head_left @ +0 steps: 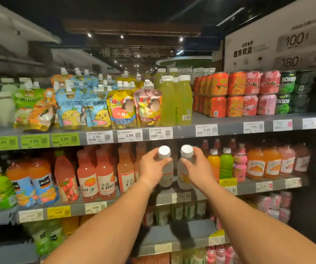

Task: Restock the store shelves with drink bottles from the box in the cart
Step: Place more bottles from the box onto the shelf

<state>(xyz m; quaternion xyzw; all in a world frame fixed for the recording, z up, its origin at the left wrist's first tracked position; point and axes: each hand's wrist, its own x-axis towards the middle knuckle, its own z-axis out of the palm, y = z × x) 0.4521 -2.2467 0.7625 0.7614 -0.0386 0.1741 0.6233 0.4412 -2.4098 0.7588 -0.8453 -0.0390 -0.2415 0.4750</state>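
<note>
The left hand (pixel 151 169) grasps a pale, clear plastic bottle with a white screw cap (pixel 165 164); the right hand (pixel 197 171) grasps its twin (pixel 185 168). Both bottles stand at a gap on the grey metal middle shelf (pixel 248 187), apparently mid-placement. Neither cart nor box shows, so what remains cannot be judged. Left of the gap, orange-pink bottles (pixel 105 174) read "C100". Above the gap, price tags (pixel 129 135) read 1.99 and 2.59.

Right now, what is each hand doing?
Left hand: holds a pale clear plastic bottle with white cap.
Right hand: holds a second pale white-capped bottle.
</note>
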